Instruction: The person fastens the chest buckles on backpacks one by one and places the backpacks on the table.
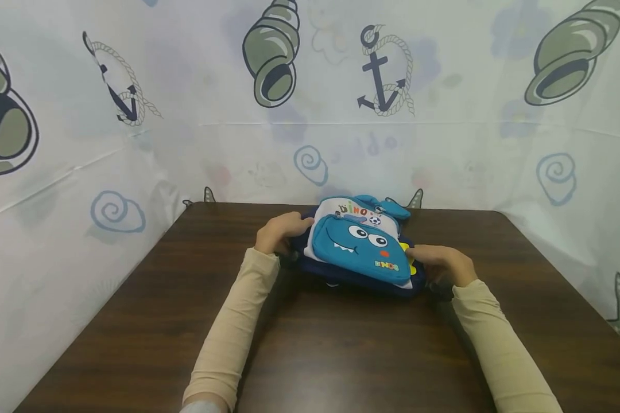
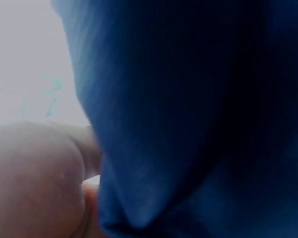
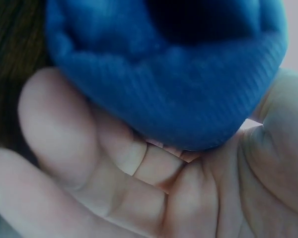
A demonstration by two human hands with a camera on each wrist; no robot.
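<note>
A small children's backpack (image 1: 361,244) lies face up at the far part of the table, tilted a little clockwise, with a teal dinosaur-face front pocket, a white top panel and dark blue sides. My left hand (image 1: 281,231) grips its left side near the upper corner. On the lower right side, by the yellow trim, my right hand (image 1: 444,263) holds the edge. In the right wrist view the fingers (image 3: 59,129) curl under a dark blue fold (image 3: 164,94), thumb on the other side. Dark blue fabric (image 2: 139,124) fills most of the left wrist view, hiding the left fingertips.
The brown wooden table (image 1: 351,355) reaches back to a white printed cloth (image 1: 341,143) with shells and anchors, which also hangs along the left and right sides. A teal loop (image 1: 392,207) sticks out at the backpack's top right.
</note>
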